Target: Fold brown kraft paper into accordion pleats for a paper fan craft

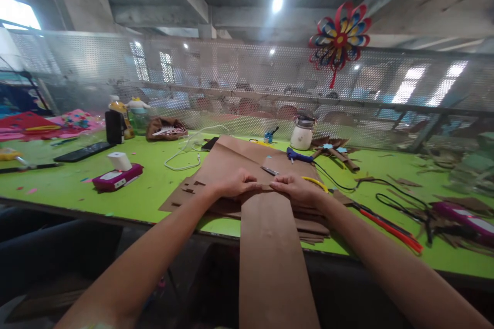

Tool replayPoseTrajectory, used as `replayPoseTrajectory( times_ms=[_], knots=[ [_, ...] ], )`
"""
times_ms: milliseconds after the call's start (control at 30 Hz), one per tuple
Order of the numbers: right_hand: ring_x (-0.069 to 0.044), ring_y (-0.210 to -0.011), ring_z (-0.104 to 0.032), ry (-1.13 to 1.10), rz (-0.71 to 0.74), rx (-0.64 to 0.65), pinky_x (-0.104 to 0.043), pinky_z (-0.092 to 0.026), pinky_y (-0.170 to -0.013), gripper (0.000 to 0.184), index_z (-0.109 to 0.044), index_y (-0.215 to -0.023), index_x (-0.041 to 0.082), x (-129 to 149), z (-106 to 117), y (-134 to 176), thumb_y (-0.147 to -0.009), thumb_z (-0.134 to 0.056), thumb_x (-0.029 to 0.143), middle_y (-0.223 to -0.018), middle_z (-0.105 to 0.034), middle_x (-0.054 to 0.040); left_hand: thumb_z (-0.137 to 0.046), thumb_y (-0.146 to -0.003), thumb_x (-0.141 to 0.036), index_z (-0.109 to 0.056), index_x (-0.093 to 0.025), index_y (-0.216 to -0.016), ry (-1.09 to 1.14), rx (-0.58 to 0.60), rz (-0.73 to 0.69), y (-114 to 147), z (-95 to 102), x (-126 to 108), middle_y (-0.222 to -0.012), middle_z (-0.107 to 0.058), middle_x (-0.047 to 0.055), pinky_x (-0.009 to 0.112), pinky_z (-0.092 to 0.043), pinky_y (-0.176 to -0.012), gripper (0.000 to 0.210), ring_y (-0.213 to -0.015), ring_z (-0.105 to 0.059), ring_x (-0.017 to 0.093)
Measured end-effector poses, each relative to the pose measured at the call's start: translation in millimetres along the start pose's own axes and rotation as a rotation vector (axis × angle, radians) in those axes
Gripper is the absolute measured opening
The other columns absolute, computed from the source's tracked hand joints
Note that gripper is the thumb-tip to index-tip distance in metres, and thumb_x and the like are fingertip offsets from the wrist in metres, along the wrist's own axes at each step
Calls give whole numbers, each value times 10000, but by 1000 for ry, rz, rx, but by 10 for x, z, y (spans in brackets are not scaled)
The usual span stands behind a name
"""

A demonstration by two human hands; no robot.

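A long strip of brown kraft paper (274, 257) runs from the table down over its front edge toward me. At its far end the paper is folded over into a narrow band. My left hand (241, 184) pinches the left end of that fold, and my right hand (295, 187) pinches the right end. Under both hands lie larger brown paper sheets (231, 157), some with small cut-outs on the left. Just beyond my fingers rests a metal blade-like tool (269, 170). Close to my right hand are yellow-handled scissors (314, 182), partly covered.
A blue glue gun (299, 156) with a black cord lies beyond my right hand, near a white jar (302, 133). Red-handled tool (389, 229) and paper scraps are at right. A purple box (118, 177), phone (83, 151) and white cable (181, 167) lie left. A perforated metal screen (239, 92) stands behind.
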State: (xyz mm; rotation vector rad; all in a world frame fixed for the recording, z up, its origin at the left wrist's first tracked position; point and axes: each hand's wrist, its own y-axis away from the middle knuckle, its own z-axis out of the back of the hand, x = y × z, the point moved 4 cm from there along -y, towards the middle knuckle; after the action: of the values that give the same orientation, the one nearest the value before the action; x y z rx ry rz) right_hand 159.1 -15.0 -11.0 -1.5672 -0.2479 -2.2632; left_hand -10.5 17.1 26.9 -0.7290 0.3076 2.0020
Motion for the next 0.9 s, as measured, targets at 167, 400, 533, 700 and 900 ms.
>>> replayPoseTrajectory(
  times_ms=[167, 400, 533, 700, 900],
  knots=[
    [-57, -475, -262, -50, -10, -3, -195, -224, -454, 377, -446, -669, 160, 16, -21, -3, -759, -535, 516, -548, -343, 70, -380, -841, -470, -496, -157, -668, 83, 99, 14, 90, 49, -20, -485, -474, -25, 219, -276, -485, 376, -457, -426, 97],
    [-82, -544, -345, 360, 171, -17, -212, -273, -518, 377, -494, -674, 149, 271, 46, 41, -822, -447, 492, -587, -403, 44, -425, -819, -433, -421, -151, -582, -90, -48, -40, 40, 157, -24, -542, -346, -39, 220, -216, -499, 368, -524, -308, 82],
    [-82, -498, -327, 417, 134, 38, -218, -251, -497, 413, -459, -626, 162, 279, 88, 60, -834, -406, 513, -527, -376, 54, -404, -825, -446, -446, -147, -614, -82, -31, -30, 31, 146, -2, -579, -362, -32, 220, -223, -518, 368, -553, -317, 89],
    [-66, -475, -278, 292, 97, 38, -207, -239, -483, 420, -430, -626, 166, 275, 92, 98, -821, -422, 538, -526, -346, 69, -386, -836, -464, -466, -147, -689, 34, 17, -64, 39, 133, -38, -624, -415, -24, 212, -282, -560, 358, -591, -365, 98],
    [-53, -431, -339, -52, 62, 28, -192, -278, -424, 360, -544, -797, 147, 251, 148, 125, -803, -490, 503, -559, -407, 57, -442, -821, -475, -497, -131, -728, 214, -5, -49, 59, 189, -34, -655, -414, -28, 209, -284, -557, 361, -599, -359, 89]
  ],
)
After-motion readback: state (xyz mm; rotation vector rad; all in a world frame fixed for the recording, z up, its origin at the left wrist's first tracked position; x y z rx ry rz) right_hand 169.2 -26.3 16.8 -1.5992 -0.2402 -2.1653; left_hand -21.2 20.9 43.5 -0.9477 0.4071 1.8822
